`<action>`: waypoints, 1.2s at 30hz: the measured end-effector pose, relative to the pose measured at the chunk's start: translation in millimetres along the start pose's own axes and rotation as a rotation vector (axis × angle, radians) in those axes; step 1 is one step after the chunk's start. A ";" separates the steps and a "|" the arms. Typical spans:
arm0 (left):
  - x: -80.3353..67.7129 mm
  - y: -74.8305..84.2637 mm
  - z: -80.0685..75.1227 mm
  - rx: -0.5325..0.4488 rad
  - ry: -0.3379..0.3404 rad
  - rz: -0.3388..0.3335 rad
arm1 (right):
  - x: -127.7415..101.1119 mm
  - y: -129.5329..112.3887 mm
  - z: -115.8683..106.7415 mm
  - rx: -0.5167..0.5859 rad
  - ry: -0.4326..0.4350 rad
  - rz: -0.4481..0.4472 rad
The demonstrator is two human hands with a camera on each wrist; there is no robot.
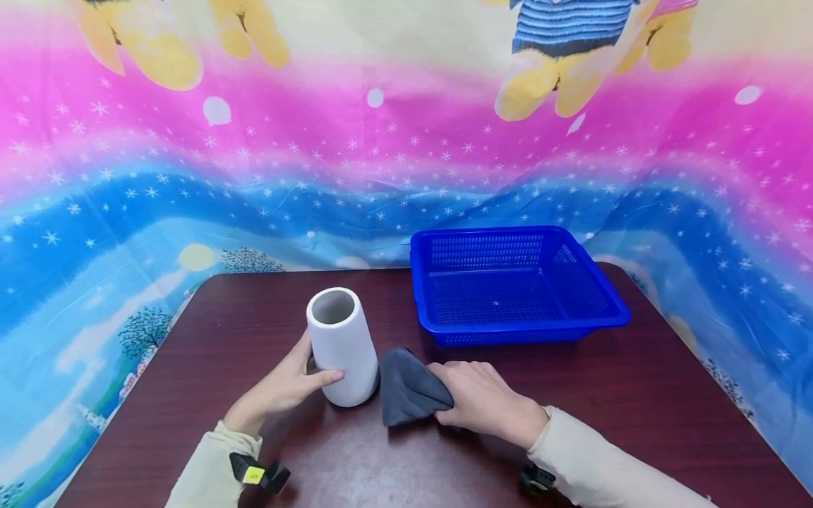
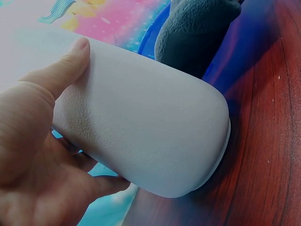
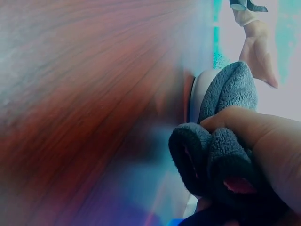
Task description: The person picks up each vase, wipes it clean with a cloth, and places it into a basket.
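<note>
A white vase (image 1: 346, 353) with a round open mouth stands on the table, leaning slightly to the left in the head view. My left hand (image 1: 286, 384) grips its left side, the thumb across the front, as the left wrist view also shows on the vase's pale, matte wall (image 2: 146, 117). My right hand (image 1: 483, 398) holds a bunched dark grey cloth (image 1: 409, 388) just right of the vase. In the right wrist view the fluffy cloth (image 3: 230, 89) is folded between thumb and fingers. Whether it touches the vase I cannot tell.
A blue plastic basket (image 1: 521, 326) with perforated walls stands at the back right of the dark red-brown table (image 1: 254, 317). Behind and beside the table hangs a colourful printed curtain (image 1: 381, 162).
</note>
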State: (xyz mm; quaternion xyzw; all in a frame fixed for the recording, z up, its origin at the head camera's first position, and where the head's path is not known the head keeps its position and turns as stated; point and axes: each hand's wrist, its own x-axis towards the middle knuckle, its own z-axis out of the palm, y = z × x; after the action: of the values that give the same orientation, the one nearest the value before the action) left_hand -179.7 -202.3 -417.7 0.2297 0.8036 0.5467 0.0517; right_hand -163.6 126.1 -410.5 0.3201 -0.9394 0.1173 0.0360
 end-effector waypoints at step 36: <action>0.1 -1.4 -1.4 0.021 -0.001 -0.001 | -29.3 14.9 -2.4 -0.085 -0.039 -0.036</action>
State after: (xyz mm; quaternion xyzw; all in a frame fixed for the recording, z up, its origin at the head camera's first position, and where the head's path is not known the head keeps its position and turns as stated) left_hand -180.7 -203.8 -418.4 0.2299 0.8095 0.5379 0.0500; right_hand -149.5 155.5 -415.3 0.3376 -0.9381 0.0702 0.0332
